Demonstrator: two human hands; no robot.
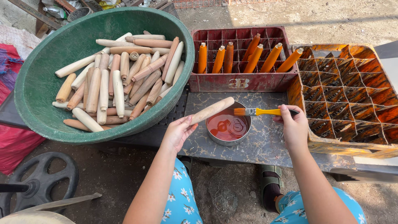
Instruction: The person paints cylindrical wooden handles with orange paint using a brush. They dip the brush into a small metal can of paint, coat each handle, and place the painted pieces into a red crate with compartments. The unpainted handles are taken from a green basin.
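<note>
A wide green basin (37, 89) on the left holds a heap of bare wooden handles (120, 79). Right of it, a red crate (240, 81) carries seven orange-stained handles (253, 58) standing in its cells, and an orange-smeared divider crate (352, 95) sits at the far right. On the marbled bench (265, 141) between them rests a small metal tin of orange stain (228, 126). The left hand (178, 132) grips one end of an unpainted handle (212, 110), tilted over the tin. The right hand (295, 128) clasps a yellow paintbrush (257, 111), bristles just beside the handle's upper end.

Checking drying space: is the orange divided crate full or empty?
Empty: the orange divided crate shows only bare cells; painted handles stand in the red crate.
</note>
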